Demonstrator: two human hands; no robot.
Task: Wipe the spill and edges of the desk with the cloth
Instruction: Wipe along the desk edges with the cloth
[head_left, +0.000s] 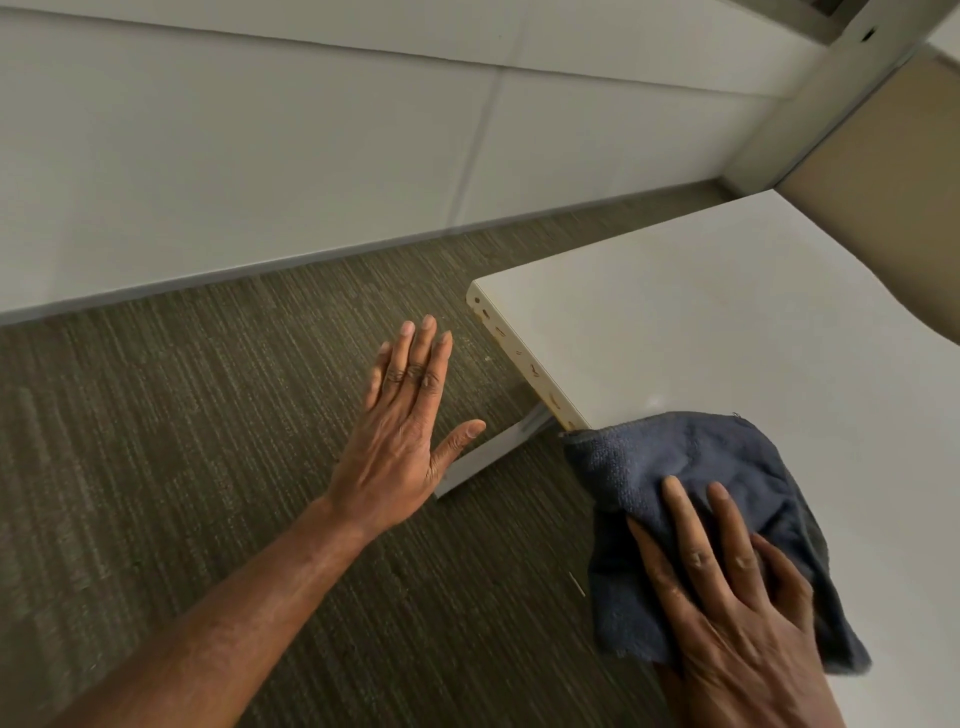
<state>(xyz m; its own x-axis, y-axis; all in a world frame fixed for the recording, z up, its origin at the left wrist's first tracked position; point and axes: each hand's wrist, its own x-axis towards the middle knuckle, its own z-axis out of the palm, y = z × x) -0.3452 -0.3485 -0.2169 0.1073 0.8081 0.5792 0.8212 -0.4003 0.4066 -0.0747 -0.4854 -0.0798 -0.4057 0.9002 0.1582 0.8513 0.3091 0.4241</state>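
A white desk (727, 322) fills the right side, its left edge (524, 358) chipped and stained with brownish marks. A dark blue cloth (670, 467) is draped over that left edge near the front, part on the top and part hanging down the side. My right hand (727, 592) presses flat on the cloth, fingers spread over it. My left hand (410, 415) hovers in the air left of the desk, above the carpet, fingers straight and thumb out, holding nothing. A faint wet glint (655, 401) shows on the top just beyond the cloth.
Olive striped carpet (208, 441) covers the floor left of the desk. A white partition wall (260, 156) with a grey base strip runs across the back. A white desk leg foot (493, 457) sticks out below the edge. A beige panel (872, 156) stands at the far right.
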